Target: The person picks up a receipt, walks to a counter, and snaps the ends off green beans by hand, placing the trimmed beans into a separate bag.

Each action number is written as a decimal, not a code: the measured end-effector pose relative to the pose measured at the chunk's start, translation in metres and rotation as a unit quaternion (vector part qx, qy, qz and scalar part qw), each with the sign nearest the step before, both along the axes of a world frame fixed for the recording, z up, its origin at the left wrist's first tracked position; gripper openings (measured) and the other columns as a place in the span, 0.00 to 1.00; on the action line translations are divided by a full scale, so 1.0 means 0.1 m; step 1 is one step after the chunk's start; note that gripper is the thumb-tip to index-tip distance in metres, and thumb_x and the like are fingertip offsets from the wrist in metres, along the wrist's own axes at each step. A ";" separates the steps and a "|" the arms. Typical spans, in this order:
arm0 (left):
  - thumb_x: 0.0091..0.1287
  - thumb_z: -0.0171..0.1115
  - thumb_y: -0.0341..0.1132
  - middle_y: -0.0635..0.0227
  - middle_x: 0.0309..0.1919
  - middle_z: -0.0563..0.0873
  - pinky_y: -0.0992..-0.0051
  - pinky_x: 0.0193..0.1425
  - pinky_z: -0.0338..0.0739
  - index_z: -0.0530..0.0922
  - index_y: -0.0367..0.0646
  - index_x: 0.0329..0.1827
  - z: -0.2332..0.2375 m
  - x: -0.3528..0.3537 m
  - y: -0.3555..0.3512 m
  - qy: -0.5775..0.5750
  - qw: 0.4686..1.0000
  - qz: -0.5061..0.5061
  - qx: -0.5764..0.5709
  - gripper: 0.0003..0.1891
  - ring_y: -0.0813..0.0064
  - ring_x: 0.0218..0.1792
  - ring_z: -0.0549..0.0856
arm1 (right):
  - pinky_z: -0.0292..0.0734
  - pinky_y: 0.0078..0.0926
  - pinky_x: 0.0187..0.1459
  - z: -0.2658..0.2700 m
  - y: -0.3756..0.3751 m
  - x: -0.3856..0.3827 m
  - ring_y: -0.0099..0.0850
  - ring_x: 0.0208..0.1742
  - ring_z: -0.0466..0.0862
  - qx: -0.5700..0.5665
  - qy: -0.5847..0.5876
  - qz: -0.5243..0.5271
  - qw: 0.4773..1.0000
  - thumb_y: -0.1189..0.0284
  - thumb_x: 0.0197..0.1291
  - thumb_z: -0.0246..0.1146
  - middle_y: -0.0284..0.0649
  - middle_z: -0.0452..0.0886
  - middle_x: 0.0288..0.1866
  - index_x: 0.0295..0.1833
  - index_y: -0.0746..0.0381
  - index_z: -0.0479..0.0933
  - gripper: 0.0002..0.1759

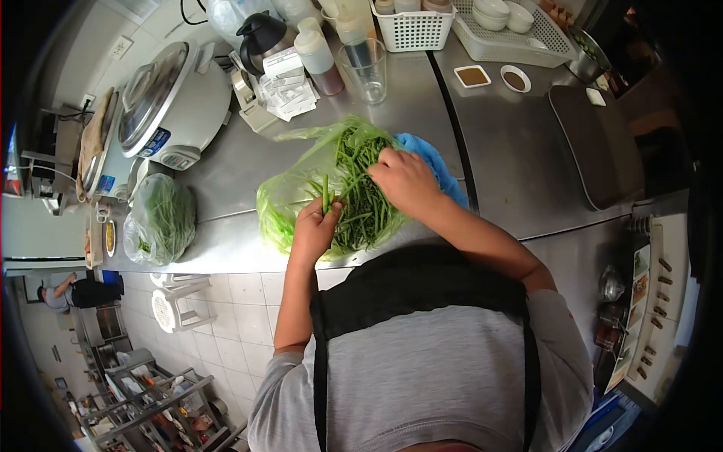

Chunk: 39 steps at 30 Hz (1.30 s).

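A light green plastic bag lies spread on the steel counter, full of thin green vegetable stalks whose exact kind I cannot make out. At the bag's left side my left hand is closed around a few green stalks that point up past the thumb. Over the right part of the pile, my right hand has its fingers bent down in a pinch at the stalks; what sits between the fingertips is hidden. A blue cloth or bag shows behind the right hand.
A rice cooker and a tied bag of greens stand to the left. Behind are a sauce bottle, a clear pitcher and a white basket. Two sauce dishes sit right. Far left, another person is present.
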<state>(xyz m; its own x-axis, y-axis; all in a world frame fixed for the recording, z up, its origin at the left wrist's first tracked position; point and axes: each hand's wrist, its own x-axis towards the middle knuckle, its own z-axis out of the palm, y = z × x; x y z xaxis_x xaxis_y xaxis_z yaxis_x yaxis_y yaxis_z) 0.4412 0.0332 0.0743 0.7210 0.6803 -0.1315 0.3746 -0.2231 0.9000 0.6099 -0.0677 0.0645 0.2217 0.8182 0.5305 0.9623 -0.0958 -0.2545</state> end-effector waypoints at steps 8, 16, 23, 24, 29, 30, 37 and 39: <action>0.61 0.54 0.33 0.68 0.19 0.74 0.78 0.27 0.66 0.76 0.38 0.34 0.04 -0.03 0.03 0.043 0.997 -0.028 0.066 0.07 0.79 0.22 0.69 | 0.68 0.32 0.31 0.02 -0.02 -0.08 0.34 0.28 0.76 -0.011 0.045 0.011 0.999 0.64 0.45 0.61 0.35 0.71 0.27 0.26 0.57 0.71 0.09; 0.60 0.55 0.34 0.63 0.18 0.76 0.75 0.27 0.68 0.75 0.37 0.33 0.11 -0.06 0.02 -0.006 0.995 -0.009 0.101 0.08 0.76 0.21 0.72 | 0.73 0.39 0.30 -0.05 -0.04 -0.25 0.42 0.31 0.78 -0.157 0.168 0.154 0.961 0.69 0.51 0.55 0.44 0.75 0.28 0.26 0.62 0.71 0.08; 0.61 0.55 0.34 0.74 0.18 0.73 0.84 0.22 0.61 0.75 0.39 0.34 -0.18 0.00 -0.11 -0.106 0.980 -0.030 -0.163 0.07 0.86 0.20 0.69 | 0.67 0.29 0.28 0.18 0.06 -0.41 0.34 0.25 0.73 0.118 0.440 0.227 0.861 0.74 0.56 0.52 0.40 0.71 0.24 0.29 0.65 0.67 0.06; 0.61 0.55 0.35 0.75 0.17 0.72 0.84 0.21 0.59 0.74 0.40 0.33 -0.09 -0.02 -0.11 -0.116 0.975 -0.033 -0.186 0.07 0.87 0.19 0.68 | 0.67 0.27 0.28 0.22 0.07 -0.37 0.32 0.24 0.72 0.112 0.466 0.200 0.854 0.74 0.57 0.52 0.39 0.70 0.23 0.29 0.65 0.67 0.06; 0.61 0.56 0.40 0.76 0.16 0.70 0.86 0.20 0.55 0.74 0.40 0.32 0.19 -0.04 -0.15 -0.171 0.954 -0.079 -0.236 0.11 0.87 0.17 0.65 | 0.65 0.24 0.26 0.33 0.15 -0.34 0.27 0.23 0.70 0.209 0.445 0.129 0.861 0.74 0.57 0.52 0.39 0.68 0.21 0.28 0.65 0.67 0.07; 0.61 0.56 0.40 0.76 0.16 0.70 0.86 0.20 0.55 0.74 0.40 0.33 0.23 -0.05 -0.18 -0.171 0.954 -0.087 -0.229 0.10 0.87 0.17 0.65 | 0.66 0.27 0.26 0.31 0.18 -0.28 0.31 0.23 0.72 0.165 0.492 0.118 0.847 0.74 0.55 0.53 0.39 0.70 0.22 0.29 0.64 0.68 0.05; 0.61 0.56 0.37 0.79 0.17 0.69 0.86 0.21 0.56 0.74 0.40 0.33 0.14 -0.20 -0.01 -0.118 0.978 0.034 -0.166 0.09 0.88 0.19 0.64 | 0.71 0.37 0.30 -0.25 0.02 -0.06 0.40 0.27 0.76 0.026 0.144 0.021 0.989 0.69 0.45 0.57 0.39 0.75 0.27 0.26 0.55 0.74 0.03; 0.61 0.55 0.35 0.79 0.17 0.69 0.86 0.22 0.57 0.74 0.39 0.34 0.04 -0.26 0.10 -0.067 0.995 0.056 -0.038 0.07 0.88 0.19 0.64 | 0.71 0.37 0.31 -0.27 -0.09 0.13 0.39 0.29 0.76 0.017 0.257 0.016 0.966 0.67 0.43 0.58 0.38 0.75 0.28 0.22 0.55 0.74 0.04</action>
